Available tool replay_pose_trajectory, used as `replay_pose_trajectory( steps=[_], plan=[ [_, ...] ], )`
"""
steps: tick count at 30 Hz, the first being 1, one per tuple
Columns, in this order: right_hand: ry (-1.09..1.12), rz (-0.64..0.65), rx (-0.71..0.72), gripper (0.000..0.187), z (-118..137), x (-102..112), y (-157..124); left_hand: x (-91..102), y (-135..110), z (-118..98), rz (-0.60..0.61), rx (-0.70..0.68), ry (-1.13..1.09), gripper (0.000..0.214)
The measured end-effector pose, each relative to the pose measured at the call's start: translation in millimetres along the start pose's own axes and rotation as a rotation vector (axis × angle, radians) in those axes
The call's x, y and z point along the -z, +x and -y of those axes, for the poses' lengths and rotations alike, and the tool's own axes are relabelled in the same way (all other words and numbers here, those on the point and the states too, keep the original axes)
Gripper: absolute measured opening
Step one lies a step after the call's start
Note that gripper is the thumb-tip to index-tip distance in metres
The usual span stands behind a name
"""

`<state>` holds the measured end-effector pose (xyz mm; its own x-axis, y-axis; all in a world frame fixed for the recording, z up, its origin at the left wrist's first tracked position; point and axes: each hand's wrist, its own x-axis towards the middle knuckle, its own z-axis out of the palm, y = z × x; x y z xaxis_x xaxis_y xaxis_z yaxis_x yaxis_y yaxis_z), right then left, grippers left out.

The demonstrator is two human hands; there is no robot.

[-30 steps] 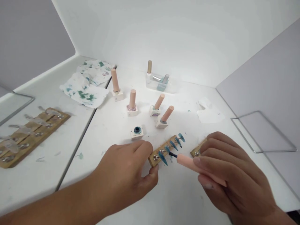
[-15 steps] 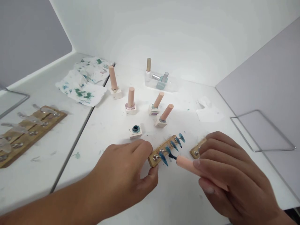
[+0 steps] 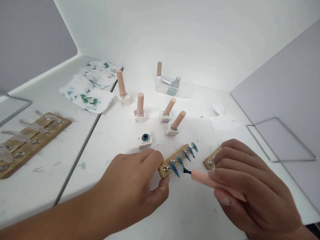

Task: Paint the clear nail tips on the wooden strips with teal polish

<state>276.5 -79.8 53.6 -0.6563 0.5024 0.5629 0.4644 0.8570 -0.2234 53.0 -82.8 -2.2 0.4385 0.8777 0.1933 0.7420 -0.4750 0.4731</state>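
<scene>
Pinched at its near end by my left hand (image 3: 136,186) is a small wooden nail stand (image 3: 172,157). Several blue-painted false nails (image 3: 180,161) stick out from its right side on metal fittings. My right hand (image 3: 252,186) is closed round the pink handle of a nail polish brush (image 3: 203,178). The dark bristles lie at the tip of the second nail from the near end. An uncapped white polish bottle (image 3: 145,141), its neck smeared dark teal, stands just beyond my left hand. Partly hidden behind my right fingers lies a second wooden stand (image 3: 208,161).
Several pink-capped polish bottles (image 3: 140,108) stand farther back. A clear plastic tray (image 3: 183,92) with small bottles is by the back wall. Stained tissues (image 3: 88,91) and a wooden stand with clear nails (image 3: 37,141) are at left. Wire brackets (image 3: 280,140) project from the side walls.
The brush has moved slightly right and toward me, from the middle of the second nail to its tip. My left hand and the stand have stayed in place.
</scene>
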Motion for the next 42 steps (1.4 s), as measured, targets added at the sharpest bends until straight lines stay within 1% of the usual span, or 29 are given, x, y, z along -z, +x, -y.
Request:
replay_pose_trajectory(
  steps=[3,6,9,13,17,20,24,28,32,34,36,39,42],
  plan=[
    [-0.006,-0.029,0.011,0.025,-4.1,-2.5,1.9,-0.2,0.0,1.0,0.026,0.018,-0.018,0.014],
    [-0.029,-0.013,0.005,0.021,-6.9,-6.1,4.3,-0.1,-0.2,1.0,0.04,0.032,-0.018,0.014],
    [-0.021,-0.01,-0.007,0.018,-5.5,-6.2,3.1,0.1,-1.0,0.3,0.013,0.021,-0.002,0.014],
    [0.004,0.032,-0.035,0.014,-1.8,-1.2,-0.5,0.0,-1.7,-0.3,-0.006,0.001,0.014,0.013],
    [0.02,-0.012,-0.009,0.02,-3.5,-0.2,2.1,0.0,-0.6,-0.1,-0.012,-0.005,0.013,0.014],
    [-0.004,-0.009,-0.011,0.022,-6.5,-3.8,5.8,0.2,0.8,0.1,-0.003,-0.011,0.004,0.014],
    [-0.036,-0.015,-0.02,0.018,-6.4,-7.8,5.8,-0.9,1.1,0.4,-0.004,-0.01,0.01,0.014],
    [-0.002,0.008,-0.033,0.012,-2.9,-4.7,1.7,-0.2,-0.6,-0.4,-0.015,-0.024,0.025,0.014],
    [0.026,-0.037,-0.015,0.021,-3.8,-1.4,0.6,4.7,0.1,-3.1,0.039,-0.027,0.026,0.009],
    [0.016,-0.018,-0.01,0.022,-5.7,-2.9,2.3,6.6,1.1,-3.9,0.062,-0.023,0.026,0.008],
    [-0.009,-0.012,-0.007,0.019,-7.5,-5.9,4.5,7.4,1.8,-4.3,0.06,-0.017,0.033,0.009],
    [-0.071,-0.026,-0.002,0.014,-8.7,-9.3,6.3,7.3,2.0,-4.6,0.047,-0.019,0.046,0.01],
    [-0.09,-0.067,-0.006,0.015,-8.1,-9.3,6.0,7.4,1.8,-5.3,0.043,-0.022,0.036,0.01]
  ],
)
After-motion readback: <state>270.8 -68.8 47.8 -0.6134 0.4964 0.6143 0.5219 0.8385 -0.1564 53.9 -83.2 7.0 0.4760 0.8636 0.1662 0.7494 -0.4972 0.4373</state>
